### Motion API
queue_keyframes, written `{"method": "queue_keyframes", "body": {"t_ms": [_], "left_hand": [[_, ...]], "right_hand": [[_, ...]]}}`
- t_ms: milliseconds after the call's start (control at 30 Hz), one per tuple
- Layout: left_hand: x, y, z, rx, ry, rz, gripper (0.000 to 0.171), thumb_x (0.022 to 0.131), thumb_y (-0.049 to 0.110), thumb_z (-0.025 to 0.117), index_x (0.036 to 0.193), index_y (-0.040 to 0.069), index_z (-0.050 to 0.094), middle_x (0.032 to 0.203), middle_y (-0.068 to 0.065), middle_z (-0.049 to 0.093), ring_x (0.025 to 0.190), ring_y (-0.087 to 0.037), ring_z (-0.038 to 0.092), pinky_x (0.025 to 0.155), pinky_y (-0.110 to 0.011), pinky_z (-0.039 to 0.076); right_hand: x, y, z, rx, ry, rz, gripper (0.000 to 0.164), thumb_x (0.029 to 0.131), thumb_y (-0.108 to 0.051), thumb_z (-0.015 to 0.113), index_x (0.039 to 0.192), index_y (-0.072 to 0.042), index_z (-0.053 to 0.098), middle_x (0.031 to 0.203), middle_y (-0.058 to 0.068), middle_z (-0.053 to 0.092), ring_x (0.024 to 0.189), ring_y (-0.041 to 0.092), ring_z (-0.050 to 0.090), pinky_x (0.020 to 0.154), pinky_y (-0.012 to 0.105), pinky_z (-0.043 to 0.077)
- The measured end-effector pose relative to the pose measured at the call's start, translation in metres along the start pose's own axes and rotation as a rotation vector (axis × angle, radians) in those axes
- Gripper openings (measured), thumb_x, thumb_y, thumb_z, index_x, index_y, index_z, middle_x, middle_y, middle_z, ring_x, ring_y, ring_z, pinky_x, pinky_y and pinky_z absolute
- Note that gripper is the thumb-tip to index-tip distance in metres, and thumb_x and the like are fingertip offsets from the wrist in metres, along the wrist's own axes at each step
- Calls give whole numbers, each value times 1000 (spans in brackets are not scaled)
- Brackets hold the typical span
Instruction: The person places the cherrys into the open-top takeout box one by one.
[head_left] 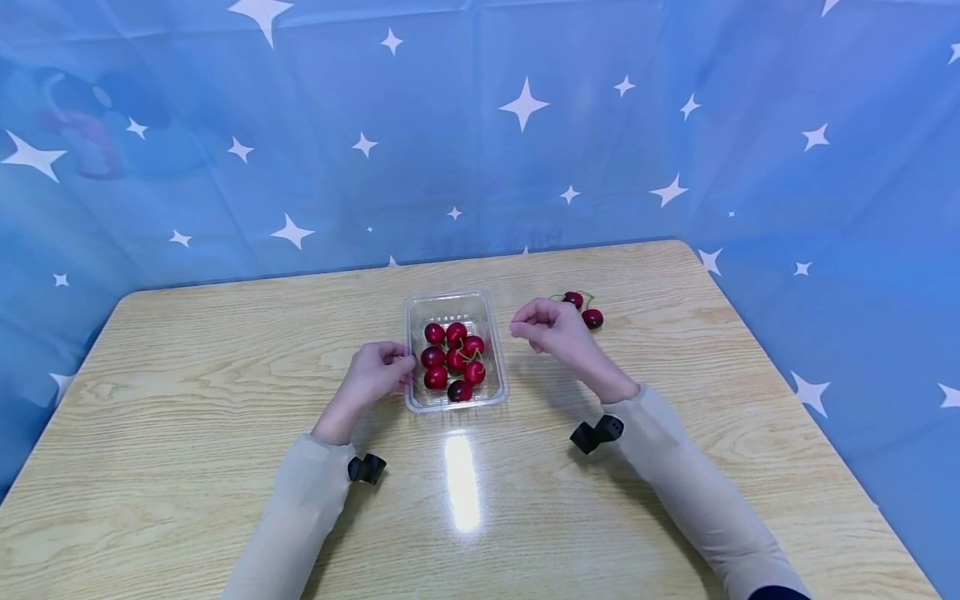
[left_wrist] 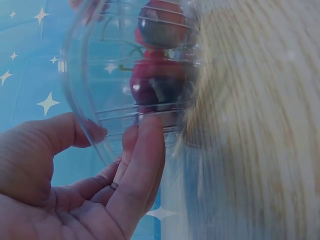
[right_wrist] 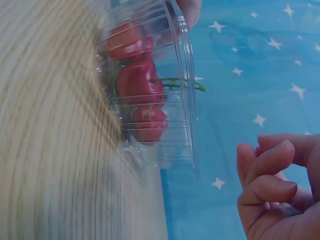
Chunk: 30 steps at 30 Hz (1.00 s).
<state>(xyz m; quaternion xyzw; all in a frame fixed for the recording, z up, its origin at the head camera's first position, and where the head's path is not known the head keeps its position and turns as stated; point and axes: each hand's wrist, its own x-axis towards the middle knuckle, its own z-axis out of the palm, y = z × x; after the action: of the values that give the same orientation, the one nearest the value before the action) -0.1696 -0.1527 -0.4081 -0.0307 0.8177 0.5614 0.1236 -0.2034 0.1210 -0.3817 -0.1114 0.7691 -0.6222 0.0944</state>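
A clear plastic box [head_left: 491, 333] holds several dark red cherries [head_left: 455, 360], some with green stems. My left hand [head_left: 378, 371] grips the box's left side; in the left wrist view its thumb lies at the rim and its fingers press the outer wall. To the right of the box hovers my right hand [head_left: 553, 329], its fingers loosely curled with nothing seen between them. Just beyond that hand, loose cherries [head_left: 592, 318] lie on the table, partly covered by it. One green stem in the right wrist view sticks out past the box's rim.
The light wood table [head_left: 225, 400] reaches back to a blue curtain [head_left: 465, 125] with white stars, which also hangs along the right side. Black wrist cameras [head_left: 597, 433] sit on both forearms. A bright light reflection shows in front of the box.
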Motion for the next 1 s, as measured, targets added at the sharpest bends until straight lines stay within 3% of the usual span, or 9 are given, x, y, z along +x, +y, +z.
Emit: {"method": "queue_keyframes", "body": {"t_ms": [367, 500, 700, 1000], "left_hand": [[0, 0, 0, 1, 3, -1, 26, 90, 3, 52, 109, -13, 58, 83, -16, 63, 66, -13, 60, 67, -32, 59], [-1, 0, 0, 1, 0, 0, 26, 90, 3, 52, 110, -13, 57, 84, -17, 63, 67, -13, 60, 67, -32, 59], [-1, 1, 0, 5, 0, -3, 27, 90, 3, 52, 111, -13, 57, 84, -17, 63, 67, -13, 60, 68, -33, 59], [0, 1, 0, 5, 2, 2, 26, 90, 3, 52, 109, -13, 58, 84, -17, 64, 67, -12, 60, 68, -33, 59]], "right_hand": [[0, 1, -9, -4, 23, 0, 17, 88, -5, 63, 95, 10, 60, 72, 2, 59, 52, 10, 41, 48, 23, 37], [-1, 2, -13, -6, 30, 13, 13, 89, -7, 62, 94, 5, 61, 75, 5, 59, 53, 13, 42, 49, 23, 37], [1, 3, -19, 40, 50, 41, 6, 88, -7, 63, 90, -1, 62, 72, 0, 59, 54, 16, 42, 50, 23, 38], [5, 5, -29, 8, 110, 99, 16, 88, -9, 64, 95, 5, 60, 77, 4, 64, 57, 9, 46, 51, 18, 42]]}}
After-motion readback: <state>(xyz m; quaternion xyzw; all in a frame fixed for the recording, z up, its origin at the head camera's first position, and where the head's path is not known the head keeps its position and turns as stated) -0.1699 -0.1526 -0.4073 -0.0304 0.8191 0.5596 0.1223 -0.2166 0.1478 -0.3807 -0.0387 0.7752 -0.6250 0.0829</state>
